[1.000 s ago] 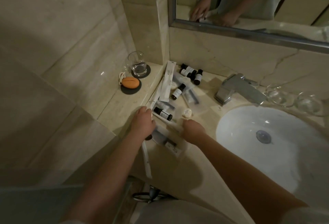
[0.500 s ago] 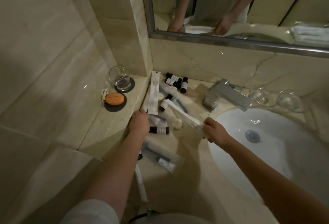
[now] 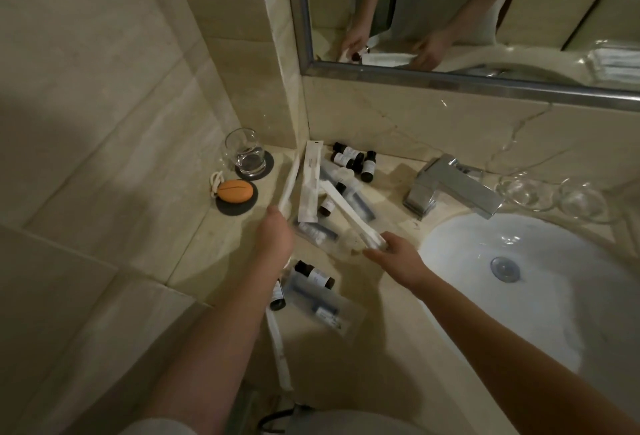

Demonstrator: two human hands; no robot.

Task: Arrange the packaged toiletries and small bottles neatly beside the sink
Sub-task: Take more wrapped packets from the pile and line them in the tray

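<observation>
Two hands work over the beige marble counter left of the white oval sink. The right hand is clamped on the near end of a long white packet, slanting above the pile. The left hand is curled around a thin white packet. Small dark bottles with white labels lie clustered by the wall.

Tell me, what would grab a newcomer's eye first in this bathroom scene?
Probably the two hands over the marble counter: the right hand holds a long white packet and the left hand holds a slimmer one. Around them lies a jumble of small dark bottles and clear sachets. The orange soap on its dark coaster stands out on the ledge, left of the white sink.
</observation>
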